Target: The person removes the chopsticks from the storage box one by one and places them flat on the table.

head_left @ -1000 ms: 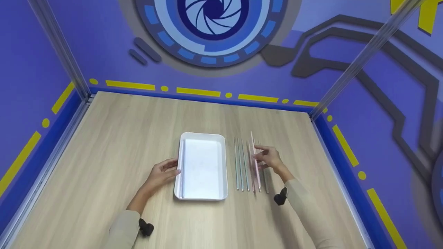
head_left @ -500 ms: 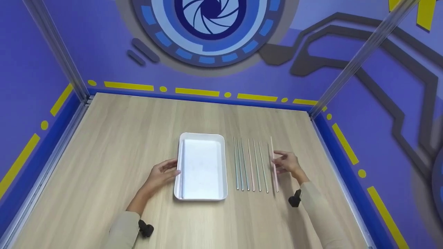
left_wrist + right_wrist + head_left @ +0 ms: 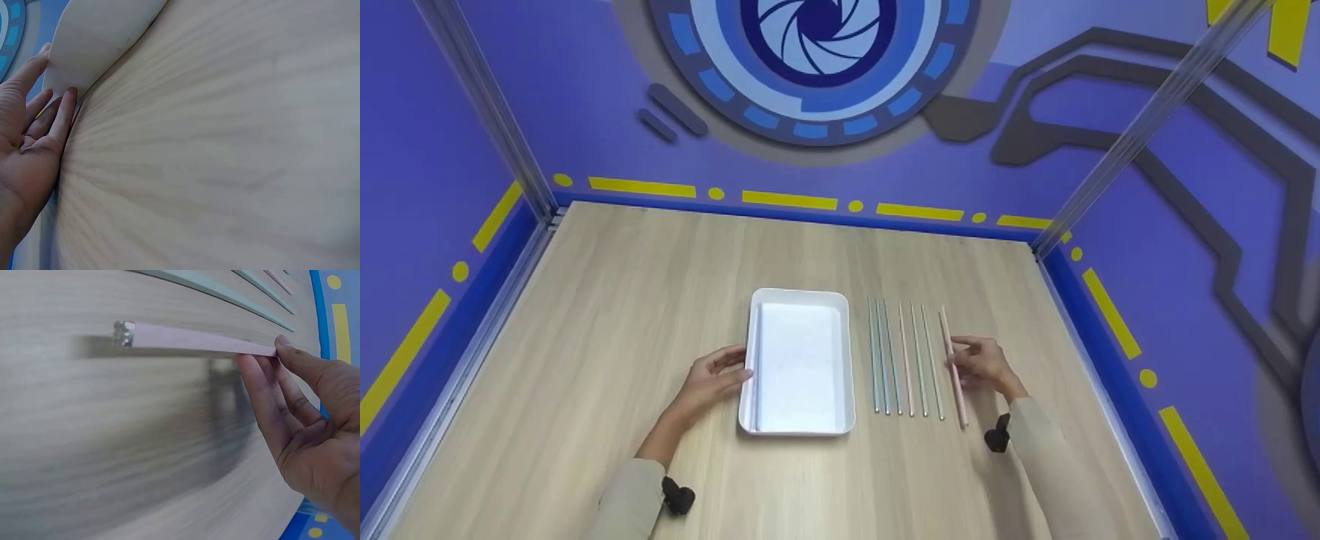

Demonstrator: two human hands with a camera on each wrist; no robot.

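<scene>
Pink chopstick in the right hand, white tray in the left.

So from where I'm standing, the right hand [image 3: 979,360] has the pink chopstick [image 3: 957,386] pinched between thumb and fingers, silvery end toward the person. It's out at the right end of the row, over the wooden table [image 3: 660,277]; can't really tell if it's touching down. Just left of it, six more lie side by side, slightly apart: three blue chopsticks [image 3: 883,356], then another pink one [image 3: 906,358], then two pale green ones [image 3: 932,360]. Left of those sits the white tray [image 3: 802,367], flat on the table. The left hand [image 3: 714,376] has its near side in a narrow grip, thumb over the rim, fingers against the outer wall.
</scene>
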